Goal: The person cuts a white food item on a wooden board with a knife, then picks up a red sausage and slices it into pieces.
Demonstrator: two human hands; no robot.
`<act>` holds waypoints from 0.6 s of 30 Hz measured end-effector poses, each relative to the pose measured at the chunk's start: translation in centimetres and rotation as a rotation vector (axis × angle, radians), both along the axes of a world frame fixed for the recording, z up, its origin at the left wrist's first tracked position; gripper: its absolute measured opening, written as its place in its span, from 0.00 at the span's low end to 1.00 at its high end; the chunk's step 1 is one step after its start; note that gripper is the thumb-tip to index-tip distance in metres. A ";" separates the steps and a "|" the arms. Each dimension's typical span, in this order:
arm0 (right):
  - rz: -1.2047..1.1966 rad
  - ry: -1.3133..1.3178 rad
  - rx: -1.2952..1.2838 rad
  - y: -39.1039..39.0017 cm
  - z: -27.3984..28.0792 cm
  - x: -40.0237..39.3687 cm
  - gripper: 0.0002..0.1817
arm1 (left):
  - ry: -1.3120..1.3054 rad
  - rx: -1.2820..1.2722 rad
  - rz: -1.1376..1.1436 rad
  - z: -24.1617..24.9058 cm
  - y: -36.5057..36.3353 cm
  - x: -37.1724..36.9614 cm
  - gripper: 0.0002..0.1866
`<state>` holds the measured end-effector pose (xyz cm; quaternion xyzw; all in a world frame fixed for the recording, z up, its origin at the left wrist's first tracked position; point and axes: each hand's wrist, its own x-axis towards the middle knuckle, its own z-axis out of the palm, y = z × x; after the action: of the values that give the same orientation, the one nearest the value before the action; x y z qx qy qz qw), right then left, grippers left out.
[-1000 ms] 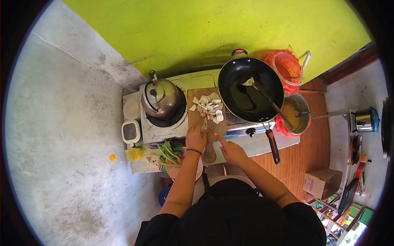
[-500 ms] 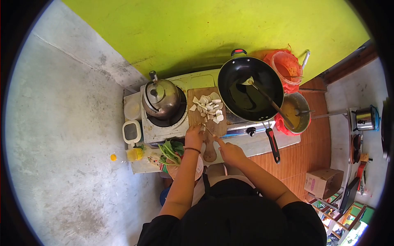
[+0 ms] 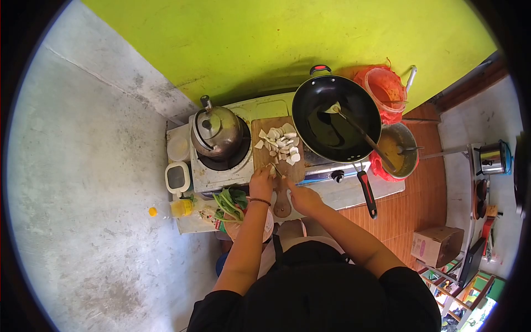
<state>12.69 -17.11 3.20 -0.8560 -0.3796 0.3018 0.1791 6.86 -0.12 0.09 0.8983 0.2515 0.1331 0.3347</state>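
A wooden cutting board (image 3: pixel 282 206) lies across the stove front, its handle pointing toward me. White chopped pieces (image 3: pixel 281 143), whose kind I cannot make out, are heaped on its far half. My left hand (image 3: pixel 261 184) has its fingers closed over a small white piece (image 3: pixel 272 170) at the board's near left. From the right, my right hand (image 3: pixel 306 200) grips a knife, with the blade (image 3: pixel 277 172) slanting in close to the left fingertips. The knife's handle is hidden inside the right hand.
A metal kettle (image 3: pixel 218 133) sits on the left burner. Right of the board is a black wok (image 3: pixel 315 94) with a spatula (image 3: pixel 357 127), its long handle (image 3: pixel 367 195) jutting toward me. Beyond are a red-lined tub (image 3: pixel 384 88) and a pot (image 3: pixel 406 152). Leafy greens (image 3: pixel 229 203) lie near my left forearm.
My right hand and the knife have shifted slightly left, closer to my left fingers. My left hand stays almost in place.
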 end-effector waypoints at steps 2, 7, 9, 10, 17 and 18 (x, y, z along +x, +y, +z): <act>0.010 0.001 -0.022 0.3 -0.2 0.0 0.37 | -0.017 -0.016 0.020 -0.2 0.1 -0.1 0.20; 0.046 -0.124 -0.127 0.0 0.9 0.3 0.36 | -0.001 -0.037 0.036 0.2 -0.1 -0.4 0.18; 0.005 -0.089 -0.058 -0.3 0.8 0.4 0.35 | -0.023 -0.039 0.030 -0.1 -0.1 -0.5 0.18; -0.033 -0.050 0.012 -0.5 0.7 0.3 0.34 | -0.031 -0.054 0.027 -0.1 0.0 -0.5 0.17; -0.016 0.040 0.105 -1.5 2.2 -0.4 0.31 | -0.010 -0.361 0.288 1.2 -0.4 -0.5 0.15; -0.010 0.031 0.099 -1.6 2.7 -0.5 0.31 | -0.037 -0.378 0.294 0.6 -0.4 -0.6 0.14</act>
<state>12.19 -18.67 5.88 -0.8434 -0.3868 0.2948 0.2285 6.27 -0.53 0.71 0.7709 0.3937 0.1475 0.4786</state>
